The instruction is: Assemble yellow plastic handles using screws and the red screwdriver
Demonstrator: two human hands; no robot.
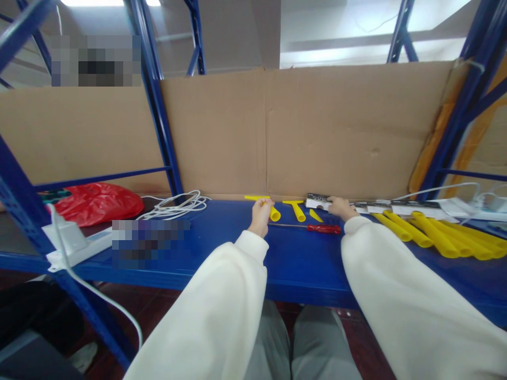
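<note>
My left hand is closed in a pinch over a yellow T-shaped plastic piece. What sits between its fingertips is too small to make out. To its right lies a second yellow T-shaped piece, with a small yellow wedge-shaped part beside it. My right hand has its fingers closed at the right end of a small black-and-white box near the cardboard. A screwdriver with a red handle and long shaft lies in front, between both hands.
Several yellow tubular pieces lie at the right, before a row of flat boxes. A cardboard wall closes the back of the blue shelf. At left are coiled white cable, a red plastic bag and a power strip.
</note>
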